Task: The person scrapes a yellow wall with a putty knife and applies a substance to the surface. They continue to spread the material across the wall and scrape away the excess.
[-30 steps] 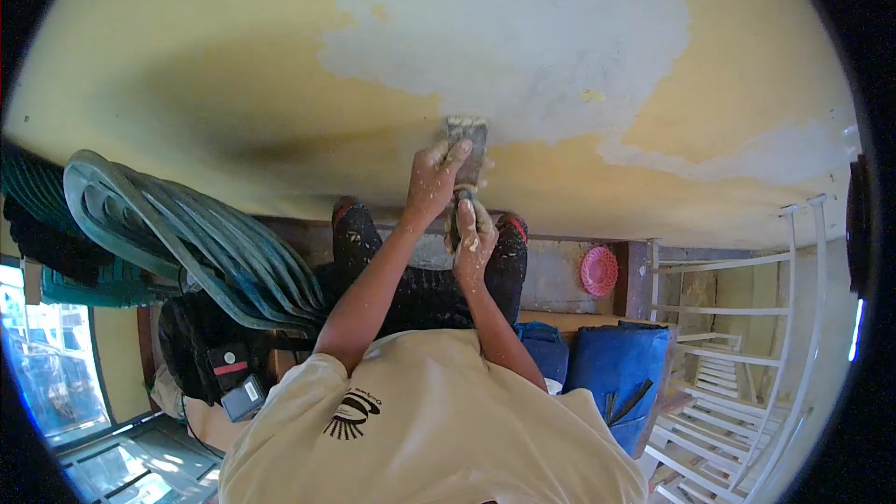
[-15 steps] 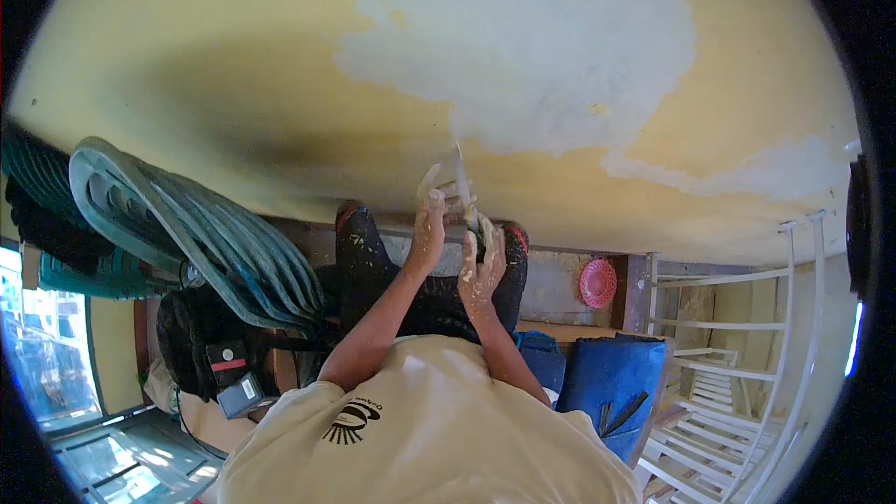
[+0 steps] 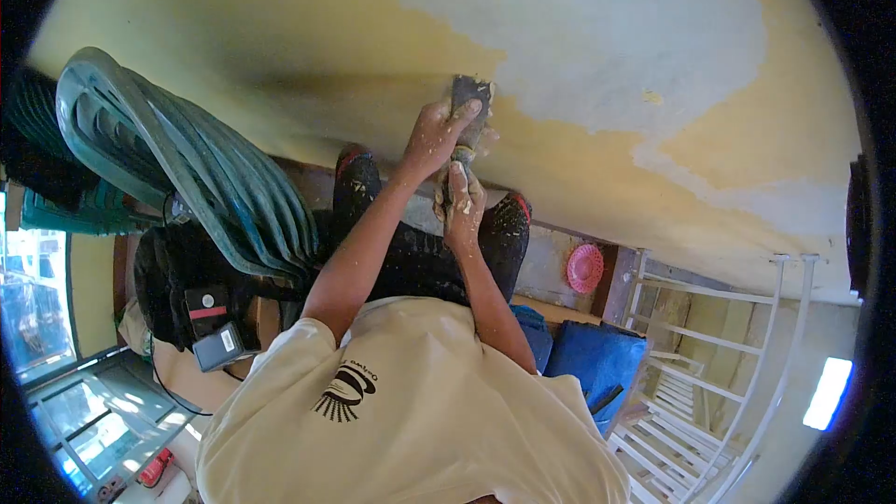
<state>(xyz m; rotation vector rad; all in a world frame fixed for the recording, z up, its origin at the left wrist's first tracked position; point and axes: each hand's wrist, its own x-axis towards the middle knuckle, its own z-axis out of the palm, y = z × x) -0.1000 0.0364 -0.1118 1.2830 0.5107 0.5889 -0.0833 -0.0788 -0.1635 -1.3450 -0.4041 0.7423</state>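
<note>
A paint scraper (image 3: pixel 474 93) with a broad dark blade points up at the yellow wall (image 3: pixel 317 47), its end at or close to the surface. Pale flakes cling to the blade. My right hand (image 3: pixel 463 210) is closed around the handle, thumb along the top. Higher up, my left hand (image 3: pixel 437 140) grips the blade, its thumb flat on the face and its fingers partly hidden behind. White dust and bits of paint coat both hands. A large whitish patch (image 3: pixel 597 28) with ragged edges spreads across the wall to the upper right of the scraper.
Stacked green plastic chairs (image 3: pixel 205 168) lean at my left, near the wall. Low on the right are a pink plastic basket (image 3: pixel 585 268), a blue folded cover (image 3: pixel 588 364) and a white metal rack (image 3: pixel 709 336). Dark boxes (image 3: pixel 217 347) lie at lower left.
The scraper has turned from edge-on to flat-faced and moved up towards the wall. My left hand has closed on its blade. The view has shifted slightly.
</note>
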